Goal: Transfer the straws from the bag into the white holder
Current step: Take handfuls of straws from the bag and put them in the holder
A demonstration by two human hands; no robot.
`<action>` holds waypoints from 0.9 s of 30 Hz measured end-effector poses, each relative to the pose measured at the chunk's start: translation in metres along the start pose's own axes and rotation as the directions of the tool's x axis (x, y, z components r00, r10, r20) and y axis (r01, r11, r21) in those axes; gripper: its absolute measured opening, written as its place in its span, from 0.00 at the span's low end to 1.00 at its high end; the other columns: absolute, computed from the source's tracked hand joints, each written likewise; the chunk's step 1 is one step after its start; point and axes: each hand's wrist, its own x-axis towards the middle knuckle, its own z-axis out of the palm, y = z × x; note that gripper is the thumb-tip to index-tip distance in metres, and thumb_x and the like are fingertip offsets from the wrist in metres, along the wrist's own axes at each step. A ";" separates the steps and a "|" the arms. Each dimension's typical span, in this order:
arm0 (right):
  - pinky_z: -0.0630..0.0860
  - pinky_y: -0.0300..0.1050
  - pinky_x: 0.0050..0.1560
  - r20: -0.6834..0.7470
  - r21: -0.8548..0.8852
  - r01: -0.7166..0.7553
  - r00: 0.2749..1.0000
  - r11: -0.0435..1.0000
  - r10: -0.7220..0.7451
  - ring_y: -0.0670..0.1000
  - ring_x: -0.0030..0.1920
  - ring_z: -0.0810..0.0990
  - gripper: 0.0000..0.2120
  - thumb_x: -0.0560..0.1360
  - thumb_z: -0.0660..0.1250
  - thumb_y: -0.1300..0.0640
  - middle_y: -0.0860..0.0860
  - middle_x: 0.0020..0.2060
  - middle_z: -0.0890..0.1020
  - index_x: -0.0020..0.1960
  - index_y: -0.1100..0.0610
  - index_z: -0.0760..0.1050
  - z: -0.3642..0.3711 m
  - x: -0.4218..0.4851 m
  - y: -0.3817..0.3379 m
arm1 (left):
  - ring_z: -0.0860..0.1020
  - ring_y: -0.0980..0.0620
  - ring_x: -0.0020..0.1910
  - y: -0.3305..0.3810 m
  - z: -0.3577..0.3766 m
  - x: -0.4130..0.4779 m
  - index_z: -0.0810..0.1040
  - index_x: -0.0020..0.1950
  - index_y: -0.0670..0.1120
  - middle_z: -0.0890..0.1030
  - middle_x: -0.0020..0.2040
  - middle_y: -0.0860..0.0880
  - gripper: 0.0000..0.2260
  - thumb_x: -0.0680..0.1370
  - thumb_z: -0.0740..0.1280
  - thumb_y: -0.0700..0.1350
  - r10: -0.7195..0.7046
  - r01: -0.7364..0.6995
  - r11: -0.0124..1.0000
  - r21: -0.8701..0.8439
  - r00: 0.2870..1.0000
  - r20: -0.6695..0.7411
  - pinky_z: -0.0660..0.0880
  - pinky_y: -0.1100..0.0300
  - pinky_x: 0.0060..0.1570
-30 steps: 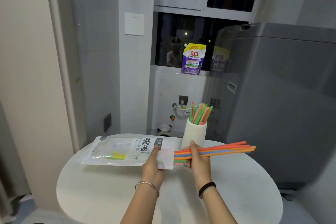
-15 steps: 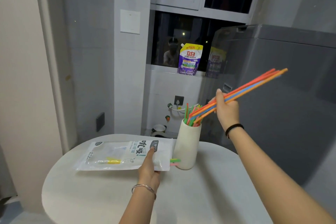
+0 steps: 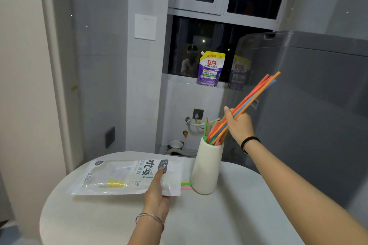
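A white plastic straw bag (image 3: 127, 178) lies flat on the round white table (image 3: 219, 217). My left hand (image 3: 158, 189) grips its right end, where green and pink straw ends (image 3: 186, 185) stick out of the opening. A few yellow and green straws show inside the bag. The white holder (image 3: 208, 167) stands upright just right of the bag, with several straws in it. My right hand (image 3: 238, 125) is shut on a bunch of orange, red and blue straws (image 3: 253, 97), tilted up to the right, their lower tips inside the holder's mouth.
A big grey appliance (image 3: 310, 105) stands close behind and to the right of the table. A purple detergent pouch (image 3: 211, 68) sits on the window sill. Wall and a door frame are at the left; a small bowl (image 3: 175, 144) lies on the floor behind.
My right hand pulled the bunch of straws out of the bag, lifted it to the right, and lowered its tips into the holder. The left hand stayed on the bag.
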 end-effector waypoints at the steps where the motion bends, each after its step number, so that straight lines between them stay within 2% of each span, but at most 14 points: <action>1: 0.76 0.41 0.30 0.002 -0.008 0.007 1.000 1.000 -0.007 0.50 0.28 0.77 0.20 0.78 0.60 0.48 0.51 0.25 0.75 0.33 0.60 0.74 0.000 0.001 0.000 | 0.77 0.42 0.63 0.000 0.000 0.001 0.72 0.70 0.45 0.78 0.62 0.45 0.22 0.76 0.69 0.39 0.003 -0.003 1.000 0.003 1.000 -0.001 0.70 0.38 0.65; 6: 0.71 0.39 0.29 0.085 -0.094 0.048 0.996 0.994 -0.040 0.50 0.26 0.74 0.21 0.78 0.59 0.48 0.51 0.24 0.73 0.31 0.59 0.71 -0.001 0.001 -0.001 | 0.77 0.43 0.62 0.000 0.001 -0.001 0.71 0.70 0.45 0.78 0.62 0.45 0.22 0.76 0.68 0.39 0.011 -0.011 1.000 0.012 1.000 -0.013 0.70 0.38 0.65; 11: 0.72 0.40 0.30 0.109 -0.134 0.089 0.991 0.987 -0.075 0.51 0.27 0.74 0.21 0.79 0.58 0.49 0.53 0.26 0.73 0.29 0.57 0.67 0.001 0.003 -0.010 | 0.73 0.35 0.67 -0.001 0.001 -0.001 0.69 0.72 0.43 0.75 0.69 0.41 0.23 0.77 0.68 0.39 -0.029 0.029 0.999 0.014 1.000 0.010 0.67 0.34 0.66; 14: 0.74 0.43 0.32 0.114 -0.145 0.088 0.991 0.985 -0.072 0.52 0.28 0.76 0.20 0.79 0.58 0.49 0.54 0.27 0.74 0.32 0.59 0.69 0.000 0.006 -0.014 | 0.73 0.36 0.67 -0.001 0.000 -0.001 0.70 0.71 0.43 0.75 0.69 0.41 0.23 0.77 0.68 0.39 -0.020 0.020 1.000 0.002 1.000 0.006 0.66 0.33 0.66; 17: 0.76 0.46 0.35 0.145 -0.191 0.096 0.987 0.977 -0.068 0.53 0.29 0.76 0.21 0.79 0.59 0.49 0.53 0.27 0.73 0.30 0.58 0.67 0.000 0.008 -0.014 | 0.73 0.37 0.67 0.000 0.001 -0.002 0.70 0.71 0.43 0.75 0.69 0.41 0.22 0.77 0.68 0.39 -0.014 0.014 1.000 0.005 1.000 -0.002 0.67 0.34 0.66; 21: 0.75 0.44 0.33 0.135 -0.199 0.094 0.989 0.975 -0.068 0.52 0.28 0.75 0.22 0.78 0.59 0.48 0.51 0.25 0.72 0.28 0.55 0.66 0.001 0.010 -0.015 | 0.74 0.39 0.66 0.000 0.001 -0.004 0.70 0.71 0.43 0.75 0.68 0.42 0.22 0.77 0.68 0.39 -0.003 0.003 1.000 0.014 1.000 -0.029 0.68 0.36 0.65; 25: 0.79 0.51 0.37 0.135 -0.183 0.089 0.989 0.979 -0.065 0.60 0.32 0.80 0.20 0.78 0.59 0.48 0.56 0.28 0.75 0.32 0.60 0.70 0.002 0.012 -0.019 | 0.74 0.38 0.66 0.001 0.001 -0.004 0.70 0.72 0.43 0.75 0.69 0.42 0.23 0.77 0.68 0.39 -0.010 0.010 1.000 0.009 1.000 -0.028 0.68 0.34 0.65; 27: 0.80 0.52 0.38 0.133 -0.194 0.087 0.989 0.977 -0.062 0.61 0.32 0.79 0.20 0.78 0.59 0.48 0.56 0.28 0.75 0.32 0.60 0.70 0.004 0.011 -0.019 | 0.74 0.39 0.67 0.002 0.002 -0.005 0.70 0.72 0.43 0.75 0.69 0.42 0.23 0.77 0.68 0.39 -0.009 0.009 1.000 0.009 1.000 -0.026 0.68 0.35 0.65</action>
